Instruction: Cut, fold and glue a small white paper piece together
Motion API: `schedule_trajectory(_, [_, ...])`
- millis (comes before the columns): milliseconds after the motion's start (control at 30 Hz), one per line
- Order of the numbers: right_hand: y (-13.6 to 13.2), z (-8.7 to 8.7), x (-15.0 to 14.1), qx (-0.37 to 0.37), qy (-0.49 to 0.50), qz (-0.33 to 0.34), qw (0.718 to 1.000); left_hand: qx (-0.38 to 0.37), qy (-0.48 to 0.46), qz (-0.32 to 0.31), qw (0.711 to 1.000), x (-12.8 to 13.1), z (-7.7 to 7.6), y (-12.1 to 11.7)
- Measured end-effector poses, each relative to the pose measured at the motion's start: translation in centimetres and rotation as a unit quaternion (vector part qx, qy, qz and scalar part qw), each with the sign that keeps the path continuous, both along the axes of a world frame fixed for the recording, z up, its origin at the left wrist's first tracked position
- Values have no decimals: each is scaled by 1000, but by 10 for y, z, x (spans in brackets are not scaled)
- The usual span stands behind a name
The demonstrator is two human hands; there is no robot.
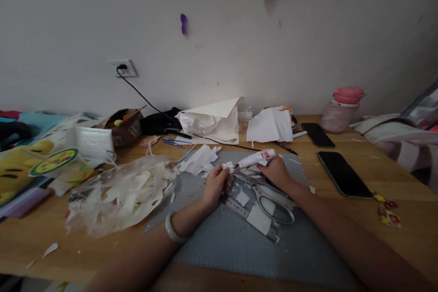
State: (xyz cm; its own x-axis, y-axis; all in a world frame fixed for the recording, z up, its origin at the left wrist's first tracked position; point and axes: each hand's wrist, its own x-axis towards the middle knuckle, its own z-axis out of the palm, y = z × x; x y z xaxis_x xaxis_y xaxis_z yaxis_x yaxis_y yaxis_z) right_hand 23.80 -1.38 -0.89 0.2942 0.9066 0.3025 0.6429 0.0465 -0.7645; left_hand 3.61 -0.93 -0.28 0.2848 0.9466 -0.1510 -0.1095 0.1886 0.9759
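My left hand [216, 185] pinches a small white piece [228, 167], perhaps paper, above the grey cutting mat [212, 251]. In my right hand [276, 172] is a white glue tube [255, 159] with a red label, its nozzle pointing left and close to that piece. Whether the nozzle touches it I cannot tell. Below my hands lie scissors [290, 216] with grey handles and a metal ruler [236, 207]. White paper scraps [242, 198] are scattered around them.
A clear plastic bag [102, 210] of paper scraps lies left of the mat. Two phones [344, 173] and a pink-lidded bottle [342, 109] stand or lie at the right. Along the wall are a cardboard box [126, 130], folded white paper [270, 125] and a black cable [137, 91].
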Motion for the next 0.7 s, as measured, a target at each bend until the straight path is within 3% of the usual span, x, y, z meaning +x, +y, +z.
schedule_trajectory(367, [-1,4,-1,36,-8,8,999,-16,3,16,1000,1,8,-4])
schedule_trajectory(700, [-1,8,-2,37,6,13,999,-9,3,17,1000,1,6,-3])
